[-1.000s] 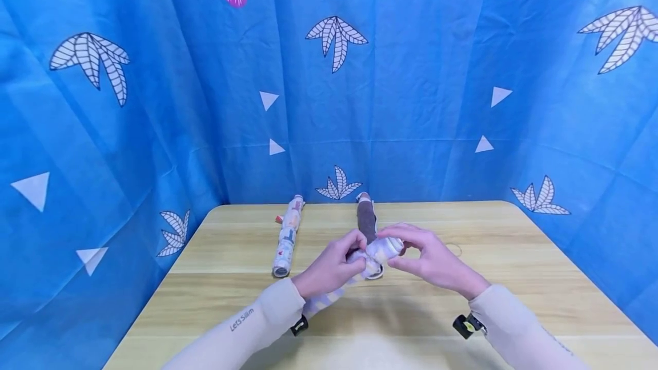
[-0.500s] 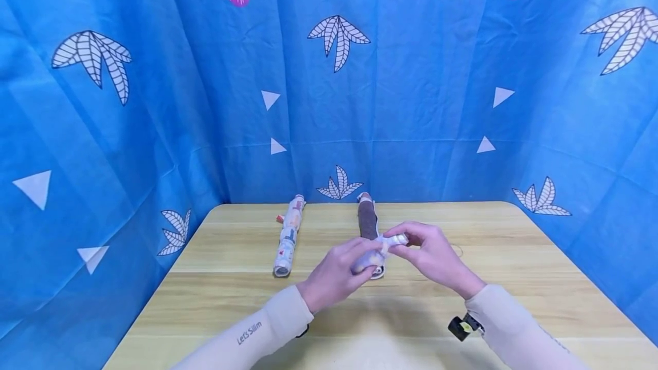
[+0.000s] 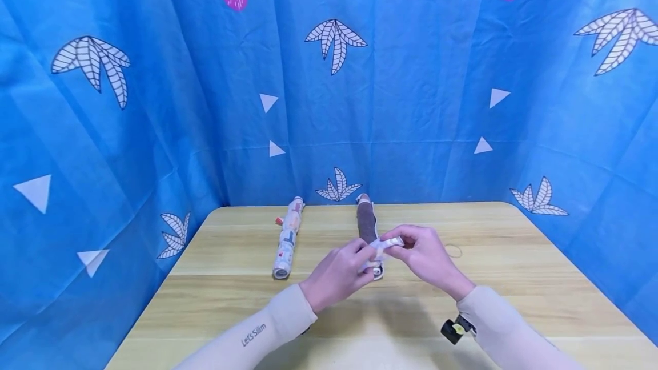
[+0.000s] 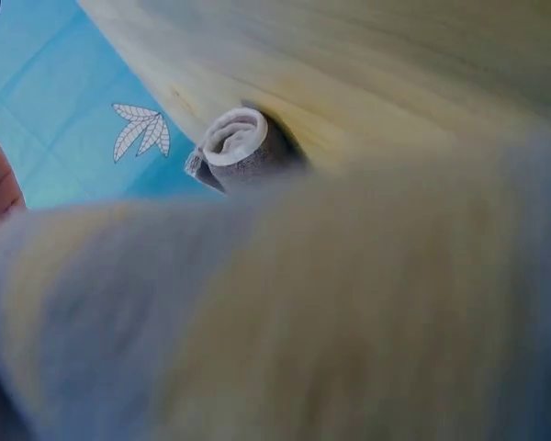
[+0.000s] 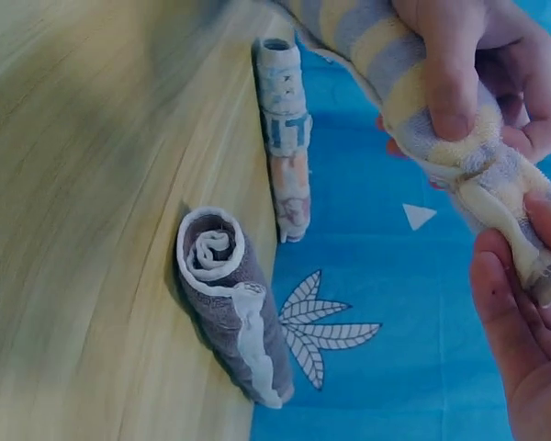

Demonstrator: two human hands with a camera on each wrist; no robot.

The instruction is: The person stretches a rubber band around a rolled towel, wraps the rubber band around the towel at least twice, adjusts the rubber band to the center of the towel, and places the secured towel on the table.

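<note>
The striped roll (image 5: 409,92) is of soft, looped cloth in yellow and lavender, and it narrows to a waist near one end. The fingers of the left hand (image 3: 338,272) grip its thicker body, while the right hand (image 3: 426,258) pinches the short end — thus the roll is at two o'clock from the left hand. On the wood-grained bench (image 3: 205,290), the grey roll (image 5: 243,322), white-edged and spiral-ended, lies at eleven o'clock from the striped one.
</note>
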